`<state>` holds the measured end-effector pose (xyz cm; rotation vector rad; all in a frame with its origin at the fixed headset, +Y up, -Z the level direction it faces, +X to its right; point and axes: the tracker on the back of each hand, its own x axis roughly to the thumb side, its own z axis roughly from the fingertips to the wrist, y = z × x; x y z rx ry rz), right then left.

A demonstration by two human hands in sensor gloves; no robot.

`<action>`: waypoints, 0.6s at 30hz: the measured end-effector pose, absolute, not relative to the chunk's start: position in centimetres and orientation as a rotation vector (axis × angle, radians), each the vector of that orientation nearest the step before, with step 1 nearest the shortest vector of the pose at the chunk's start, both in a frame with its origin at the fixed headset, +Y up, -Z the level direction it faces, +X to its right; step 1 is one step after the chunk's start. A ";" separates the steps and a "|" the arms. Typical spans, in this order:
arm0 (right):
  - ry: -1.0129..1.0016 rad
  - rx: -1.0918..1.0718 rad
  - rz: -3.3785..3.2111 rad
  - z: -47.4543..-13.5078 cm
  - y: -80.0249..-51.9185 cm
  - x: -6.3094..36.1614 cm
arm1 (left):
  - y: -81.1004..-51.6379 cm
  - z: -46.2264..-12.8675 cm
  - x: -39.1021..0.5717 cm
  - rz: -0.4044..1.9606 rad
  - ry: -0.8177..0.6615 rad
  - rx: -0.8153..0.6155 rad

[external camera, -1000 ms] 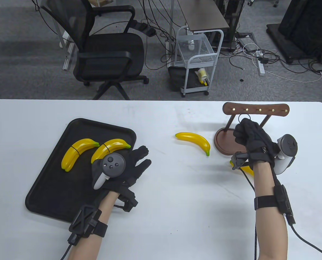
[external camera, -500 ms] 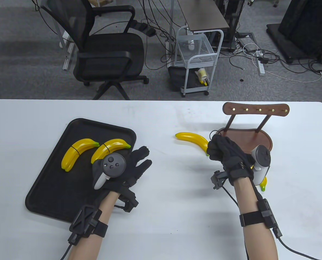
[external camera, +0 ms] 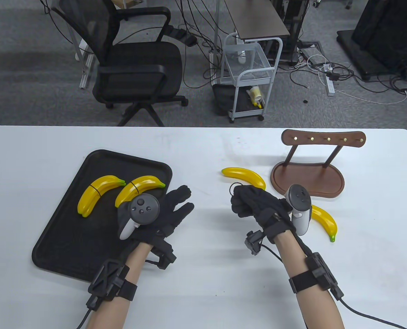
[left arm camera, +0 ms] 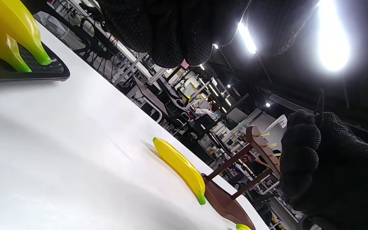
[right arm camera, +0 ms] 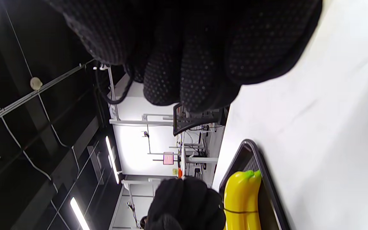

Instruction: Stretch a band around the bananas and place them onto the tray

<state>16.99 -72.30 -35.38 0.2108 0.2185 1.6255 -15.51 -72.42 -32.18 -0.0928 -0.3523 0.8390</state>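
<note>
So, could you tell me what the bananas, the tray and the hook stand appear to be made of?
The bananas look like glossy moulded plastic: even yellow, sharp highlights, painted green tips. The tray seems matte black plastic or rubber-coated; the left wrist view shows a fine textured surface. The hook stand looks like dark stained wood with a smooth finish and small brass-coloured pegs, probably metal.

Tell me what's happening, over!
Right hand gripping a band. Left hand open by the tray. Two loose bananas waiting, path clear.
</note>
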 end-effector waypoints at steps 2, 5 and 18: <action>0.231 0.238 1.632 -35.2 -72.1 16.3 | -72.4 -32.2 -15.4 0.854 -0.364 -0.100; 0.250 0.263 1.637 -35.0 -72.1 15.7 | -72.4 -32.1 -15.3 0.861 -0.377 -0.101; 0.356 0.365 1.703 -34.0 -72.9 12.3 | -72.6 -32.0 -14.9 0.870 -0.425 -0.111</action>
